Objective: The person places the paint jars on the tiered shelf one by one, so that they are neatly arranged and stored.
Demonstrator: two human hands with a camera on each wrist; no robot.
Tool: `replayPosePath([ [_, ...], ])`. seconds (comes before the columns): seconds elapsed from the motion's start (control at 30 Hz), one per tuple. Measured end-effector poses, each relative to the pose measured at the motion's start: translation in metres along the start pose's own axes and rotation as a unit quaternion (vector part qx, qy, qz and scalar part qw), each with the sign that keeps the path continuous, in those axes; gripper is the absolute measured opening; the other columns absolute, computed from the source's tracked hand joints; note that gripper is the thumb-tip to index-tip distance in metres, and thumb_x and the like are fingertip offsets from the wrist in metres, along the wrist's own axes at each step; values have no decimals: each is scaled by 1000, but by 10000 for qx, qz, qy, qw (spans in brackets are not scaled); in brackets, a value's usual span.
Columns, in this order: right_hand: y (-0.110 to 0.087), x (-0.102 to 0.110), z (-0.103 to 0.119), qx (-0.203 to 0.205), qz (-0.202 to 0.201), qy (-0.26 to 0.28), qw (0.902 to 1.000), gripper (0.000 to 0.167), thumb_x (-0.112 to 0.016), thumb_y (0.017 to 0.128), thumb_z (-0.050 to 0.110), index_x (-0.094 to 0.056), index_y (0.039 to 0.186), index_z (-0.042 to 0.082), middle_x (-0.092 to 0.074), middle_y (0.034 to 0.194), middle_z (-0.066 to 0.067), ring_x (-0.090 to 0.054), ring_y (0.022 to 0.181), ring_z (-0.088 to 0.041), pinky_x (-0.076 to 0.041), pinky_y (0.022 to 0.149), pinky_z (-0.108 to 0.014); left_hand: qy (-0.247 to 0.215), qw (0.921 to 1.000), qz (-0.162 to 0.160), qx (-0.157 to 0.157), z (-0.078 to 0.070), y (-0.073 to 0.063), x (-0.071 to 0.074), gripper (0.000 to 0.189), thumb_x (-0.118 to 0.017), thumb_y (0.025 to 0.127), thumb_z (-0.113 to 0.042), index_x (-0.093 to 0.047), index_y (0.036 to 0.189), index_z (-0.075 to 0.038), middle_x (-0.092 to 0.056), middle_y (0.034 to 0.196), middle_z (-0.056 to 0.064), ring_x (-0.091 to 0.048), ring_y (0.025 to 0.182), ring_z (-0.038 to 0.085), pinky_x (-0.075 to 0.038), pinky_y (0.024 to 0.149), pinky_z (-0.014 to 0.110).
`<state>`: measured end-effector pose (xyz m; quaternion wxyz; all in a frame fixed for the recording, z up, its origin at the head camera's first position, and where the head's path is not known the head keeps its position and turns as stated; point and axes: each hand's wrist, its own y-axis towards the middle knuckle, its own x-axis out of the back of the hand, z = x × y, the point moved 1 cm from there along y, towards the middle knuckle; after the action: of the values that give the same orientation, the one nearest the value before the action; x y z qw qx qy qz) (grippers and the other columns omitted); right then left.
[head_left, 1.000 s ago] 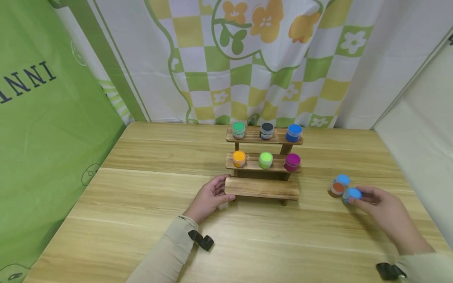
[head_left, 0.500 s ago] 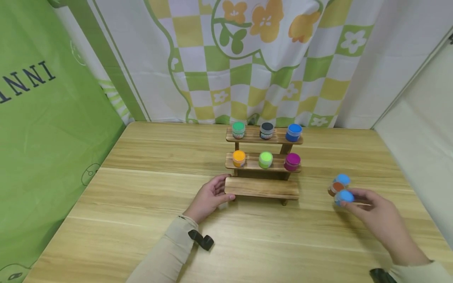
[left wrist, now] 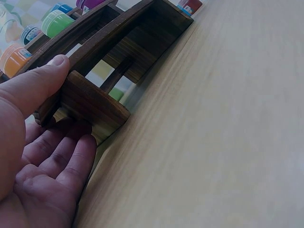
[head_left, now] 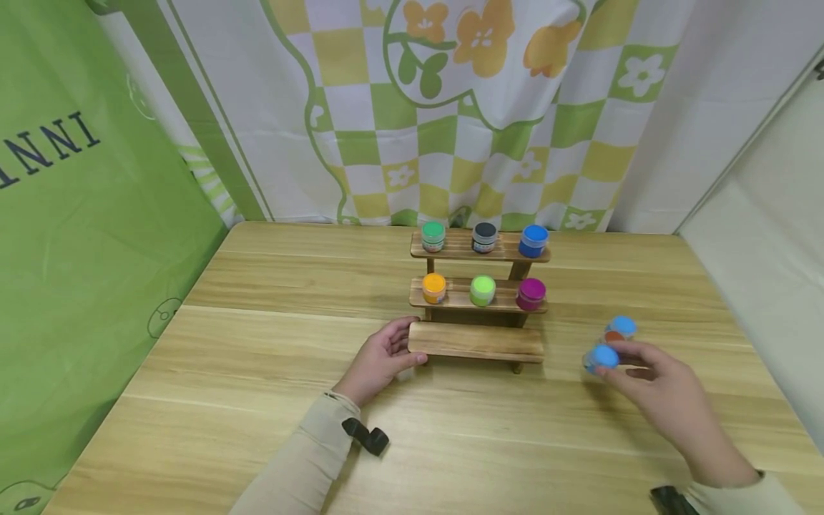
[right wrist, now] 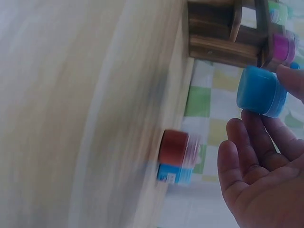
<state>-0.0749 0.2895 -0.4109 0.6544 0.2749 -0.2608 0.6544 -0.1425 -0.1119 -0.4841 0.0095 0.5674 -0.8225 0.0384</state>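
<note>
My right hand (head_left: 666, 397) pinches a light-blue paint jar (head_left: 601, 357) between thumb and fingers, above the table; the right wrist view shows this blue jar (right wrist: 261, 90) raised off the wood. Behind that hand a brown-red jar (right wrist: 173, 148) and another light-blue jar (head_left: 621, 327) stand close together, the brown-red one partly hidden in the head view. My left hand (head_left: 380, 365) holds the left end of a three-tier wooden stand (head_left: 476, 342), thumb at the front of the lowest shelf and fingers behind. Nothing stands on that lowest shelf.
The top shelf bears green (head_left: 433, 237), black (head_left: 485, 237) and dark-blue (head_left: 533, 241) jars. Orange (head_left: 434, 287), lime (head_left: 483, 290) and purple (head_left: 531, 294) jars sit on the middle shelf. A patterned curtain (head_left: 450, 157) hangs behind the table (head_left: 290, 272).
My right hand has lifted the light-blue jar from beside the other two and carried it left towards the stand. The left hand has stayed in place.
</note>
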Motion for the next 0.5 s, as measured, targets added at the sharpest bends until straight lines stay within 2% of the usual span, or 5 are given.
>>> replayPosePath([
  [0.07,0,-2,4,46,-2,-4,10000,51,-75,93,33,-62,130,1,-58,137,-24,-56,90,8,-56,68,-17,-12,10000,10,6,0,0,0,70,-80,87,-13,-46,147,-7,-56,142,14,-58,126,29,-52,102,33],
  [0.17,0,-5,9,80,47,17,10000,50,-74,93,32,-61,131,1,-56,139,-25,-65,98,-15,-55,68,-17,-23,10000,22,17,0,0,0,70,-79,87,-14,-46,148,-7,-56,142,14,-58,126,29,-52,102,33],
  [0.3,0,-10,16,88,95,116,9998,50,-74,94,30,-61,131,0,-55,138,-27,-63,106,-41,-54,69,-17,-16,10000,18,41,0,0,0,70,-79,87,-14,-45,148,-8,-56,143,14,-58,126,28,-51,103,33],
  [0.37,1,-12,20,154,71,142,9998,48,-74,94,29,-61,131,1,-58,135,-25,-64,105,-38,-54,70,-16,-14,10000,14,45,0,0,0,70,-79,87,-14,-45,148,-8,-56,142,14,-58,126,28,-51,103,33],
  [0.5,3,-16,29,403,-7,149,9991,45,-75,93,27,-63,128,3,-66,123,-18,-63,102,-18,-51,76,-11,-23,10000,4,42,-2,-1,0,69,-79,88,-13,-46,148,-8,-56,142,14,-58,126,29,-51,102,33],
])
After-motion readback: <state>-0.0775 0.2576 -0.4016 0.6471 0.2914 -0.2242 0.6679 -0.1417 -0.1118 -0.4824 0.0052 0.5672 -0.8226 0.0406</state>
